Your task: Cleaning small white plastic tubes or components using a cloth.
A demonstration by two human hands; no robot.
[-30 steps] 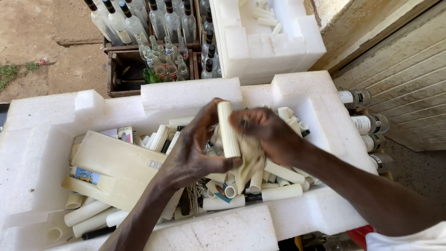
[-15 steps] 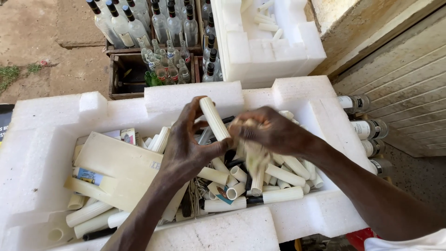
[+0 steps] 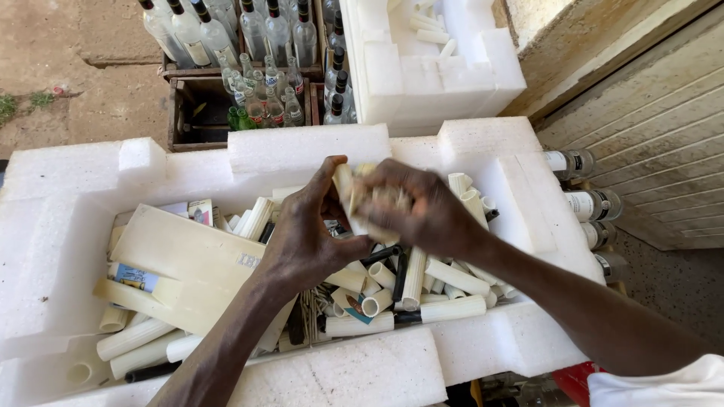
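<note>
A cream plastic tube (image 3: 345, 197) is clasped between the left hand (image 3: 309, 230) and the right hand (image 3: 422, 211), both closed on it above the foam tray (image 3: 75, 226) of loose tubes (image 3: 445, 290), mid-handling, with a steady two-handed grasp judged necessary next.

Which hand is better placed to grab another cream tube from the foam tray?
Probably the left hand. It hangs right above the loose cream tubes in the foam tray, gripping the held tube only by its fingers. The right hand is wrapped around a cloth.
</note>
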